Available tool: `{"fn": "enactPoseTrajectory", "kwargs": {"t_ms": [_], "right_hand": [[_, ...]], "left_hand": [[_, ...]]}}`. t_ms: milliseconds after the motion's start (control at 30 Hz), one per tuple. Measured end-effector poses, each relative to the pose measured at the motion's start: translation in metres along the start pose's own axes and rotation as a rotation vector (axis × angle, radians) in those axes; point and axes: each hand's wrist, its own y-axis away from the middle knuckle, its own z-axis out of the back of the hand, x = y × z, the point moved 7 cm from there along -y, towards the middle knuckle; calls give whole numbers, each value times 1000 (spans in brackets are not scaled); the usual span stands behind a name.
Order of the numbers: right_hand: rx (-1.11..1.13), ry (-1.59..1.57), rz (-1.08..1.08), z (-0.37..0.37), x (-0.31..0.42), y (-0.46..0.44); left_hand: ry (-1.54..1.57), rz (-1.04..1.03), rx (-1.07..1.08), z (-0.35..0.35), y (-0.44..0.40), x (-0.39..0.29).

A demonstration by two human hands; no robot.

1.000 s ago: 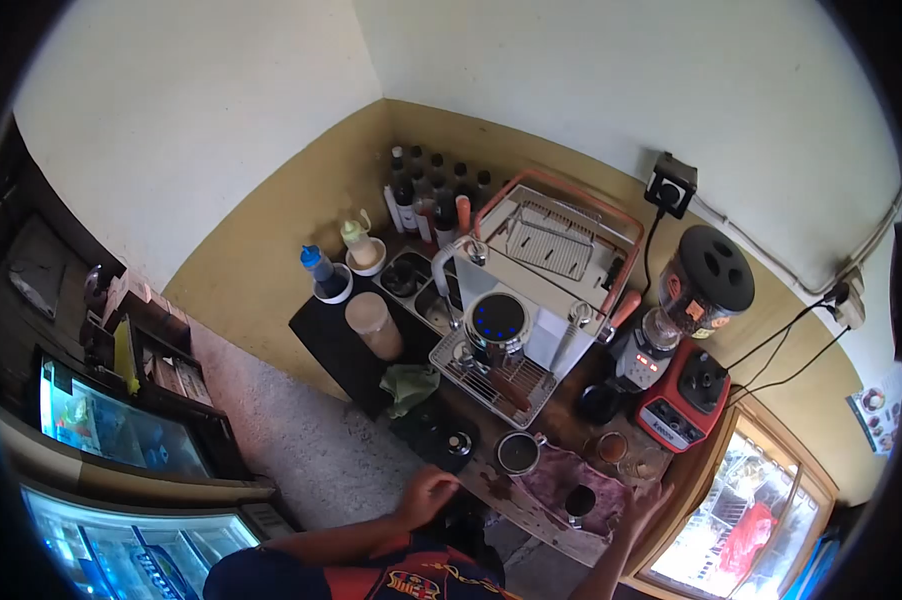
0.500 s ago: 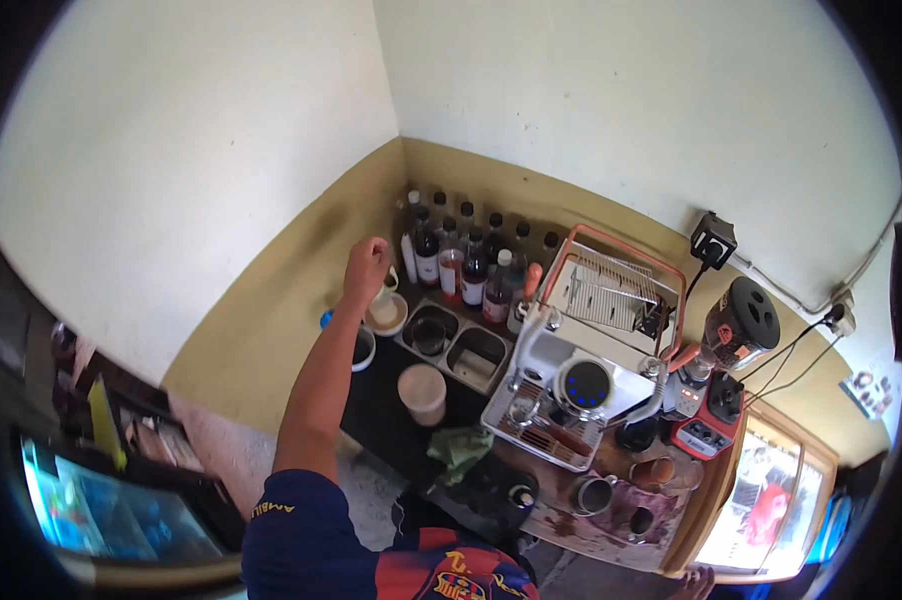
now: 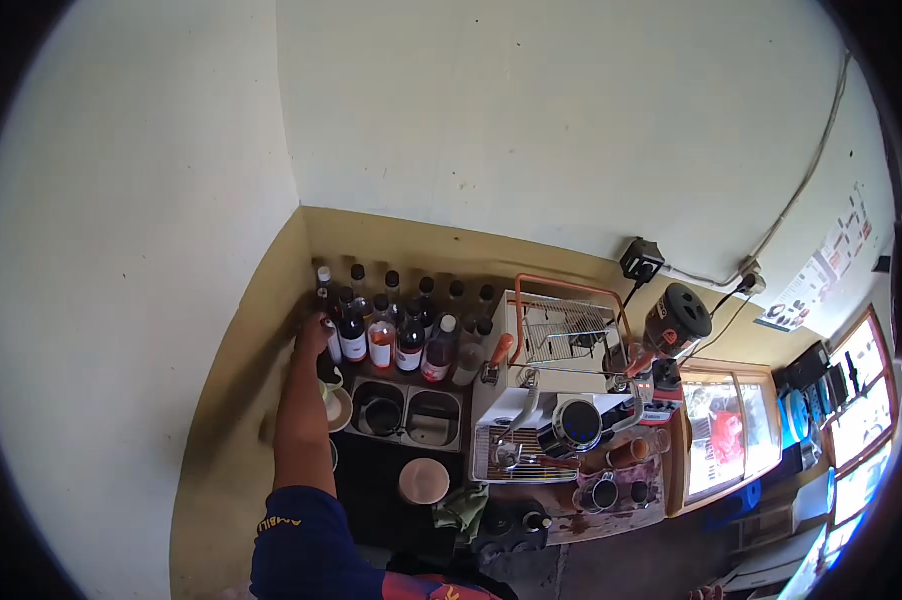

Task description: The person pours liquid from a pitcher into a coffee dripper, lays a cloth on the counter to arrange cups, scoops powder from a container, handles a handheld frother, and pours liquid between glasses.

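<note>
Left hand out at full reach, its fingers close about or against the side of a slim white container; the knuckles hide the fingertips, so I cannot tell whether they are clamped on it or apart. That container stands at the near left end of the bottle row, by the wall corner. It looks smooth and narrow, probably light to middling in weight and stiff enough to take a firm squeeze, though a damp side could slip. The middle of its body seems the best place to hold it, with the thumb kept clear of the neighbours.

Just beside it is a dark bottle, and behind it rises a bottle with a white cap. These look like glass, likely heavier, and could topple if bumped. Below the wrist, partly covered by the forearm, a pale bowl sits near two metal tubs. Farther out come a round tub, a green cloth and the coffee machine. At the bottom edge, what may be fingers of the right hand show, too little to judge.
</note>
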Motion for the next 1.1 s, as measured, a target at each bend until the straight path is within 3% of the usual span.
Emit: {"fn": "enactPoseTrajectory", "kwargs": {"t_ms": [133,200,300,367,400,500,533,567,600,667,733,767,800,833,867,933,967,1033,1100], "right_hand": [[94,-99,-109,-32,-16,10],[146,-38,-63,-69,-13,17],[233,59,68,-134,17,31],[279,176,279,-191,73,47],[352,190,402,-224,106,67],[841,-13,721,-347,201,178],[1050,-287,314,-385,206,207],[1113,-363,704,-420,241,237],[1135,-278,814,-440,259,265],[1439,-472,502,-476,232,314],[1694,-498,-2,-466,186,341],[1631,-460,165,-441,178,336],[1588,-427,145,-417,147,334],[1601,-344,161,-392,117,328],[1587,-429,12,-361,90,319],[1495,-400,-311,-293,29,292],[1449,-402,-453,-256,4,275],[1328,-431,-724,-178,-41,238],[1146,-400,-971,-95,-73,202]], "left_hand": [[-129,-51,6,14,6,-22],[-114,-108,-11,47,21,-59],[1,-126,98,113,51,-155],[211,-276,107,178,88,-258],[196,-346,107,205,102,-303],[240,-496,132,264,152,-410],[272,-542,144,273,167,-437],[362,-539,172,275,182,-456],[452,-538,204,272,199,-471],[691,-583,290,248,233,-488],[912,-484,324,196,264,-478],[986,-412,345,162,280,-465],[1028,-363,362,129,304,-456],[1111,-308,538,93,329,-450],[1240,-182,657,49,355,-437],[1239,-20,670,-28,416,-421],[1233,69,839,-67,448,-416],[1310,330,928,-134,515,-407],[1426,536,1190,-179,576,-426]]}}
